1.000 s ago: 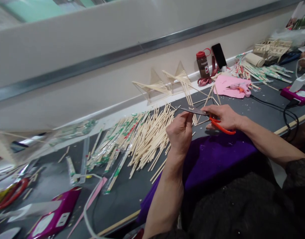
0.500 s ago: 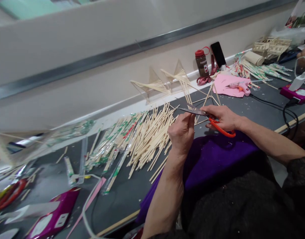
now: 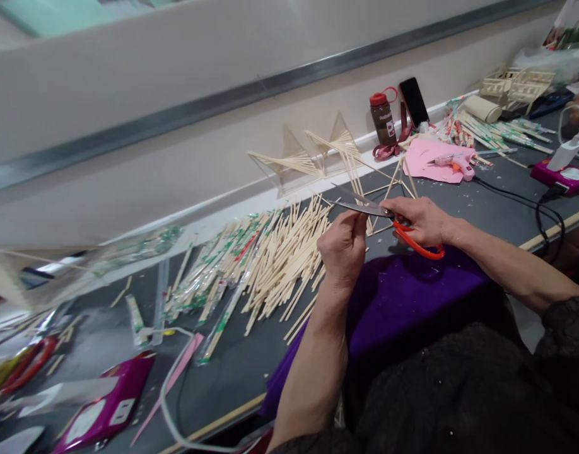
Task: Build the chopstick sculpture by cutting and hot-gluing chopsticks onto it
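As blades (image 3: 356, 207) gape, scissors (image 3: 382, 211) leftward, crosswise

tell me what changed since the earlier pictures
The orange-handled metal scissors in the right hand opened, their blades wider apart than a second ago. Nothing was visibly grabbed or released. The left hand stays curled near them; the loose pale wooden sticks stayed put.

Wearer's two hands (image 3: 339, 247), one bottle (image 3: 382, 120)
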Motion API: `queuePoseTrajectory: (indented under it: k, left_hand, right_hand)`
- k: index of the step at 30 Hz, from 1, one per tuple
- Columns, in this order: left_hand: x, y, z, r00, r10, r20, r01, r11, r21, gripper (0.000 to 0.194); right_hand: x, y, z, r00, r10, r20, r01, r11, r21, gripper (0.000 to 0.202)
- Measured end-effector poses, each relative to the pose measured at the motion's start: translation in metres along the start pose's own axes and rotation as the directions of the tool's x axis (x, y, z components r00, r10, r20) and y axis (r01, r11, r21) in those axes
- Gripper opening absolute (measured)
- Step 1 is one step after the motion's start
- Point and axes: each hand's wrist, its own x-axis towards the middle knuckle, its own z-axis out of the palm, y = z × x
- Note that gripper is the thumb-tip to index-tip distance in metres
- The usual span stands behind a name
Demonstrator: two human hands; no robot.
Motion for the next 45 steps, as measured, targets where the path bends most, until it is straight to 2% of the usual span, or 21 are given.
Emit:
queuePoseTrajectory:
  k: [6, 11, 17, 26, 31, 33, 36, 45]
  left_hand:
    - [-0.0009, 0.0008, 0.0005, 0.997, -0.072, -0.021, 0.071, 0.997, -0.029, 0.017]
    - [-0.0003, -0.0003, -0.0016, 1.0, -0.002, -0.031, 0.0, 0.998, -0.057, 0.019]
    - [-0.0019, -0.0027, -0.0019, 0.999, 0.045, 0.002, -0.045, 0.999, -0.001, 0.029]
    - [-0.0009, -0.0002, -0.0047, 0.998, 0.049, 0.046, -0.05, 0.998, 0.028, 0.035]
    - [-0.0004, -0.0015, -0.0046, 0.989, 0.145, 0.021, -0.146, 0.987, 0.073, 0.027]
    - [-0.0006, -0.0011, -0.0045, 0.985, 0.174, 0.005, -0.174, 0.98, 0.094, 0.027]
    - [-0.0011, 0.0001, -0.0043, 0.987, 0.157, -0.012, -0.155, 0.981, 0.115, 0.027]
    - [-0.0017, 0.0055, -0.0043, 0.985, 0.163, -0.053, -0.159, 0.984, 0.08, 0.019]
  right_hand:
    - [-0.0003, 0.0026, 0.0039, 0.998, -0.033, -0.05, 0.029, 0.997, -0.074, 0.046]
    - [0.0013, 0.0041, 0.006, 0.997, -0.042, -0.065, 0.036, 0.996, -0.083, 0.062]
    - [0.0014, 0.0059, 0.0043, 0.995, -0.069, -0.069, 0.061, 0.992, -0.114, 0.076]
    - [0.0016, 0.01, 0.0053, 0.993, -0.108, -0.047, 0.108, 0.994, -0.002, 0.073]
    - [0.0003, 0.0077, 0.0045, 0.993, -0.107, -0.038, 0.11, 0.992, 0.069, 0.067]
    - [-0.0004, 0.006, 0.0036, 0.994, -0.102, -0.041, 0.104, 0.992, 0.074, 0.064]
    - [-0.0009, 0.004, 0.0016, 0.993, -0.109, -0.041, 0.111, 0.991, 0.073, 0.058]
    - [-0.0007, 0.0019, 0.0018, 0.991, -0.122, -0.056, 0.125, 0.99, 0.06, 0.044]
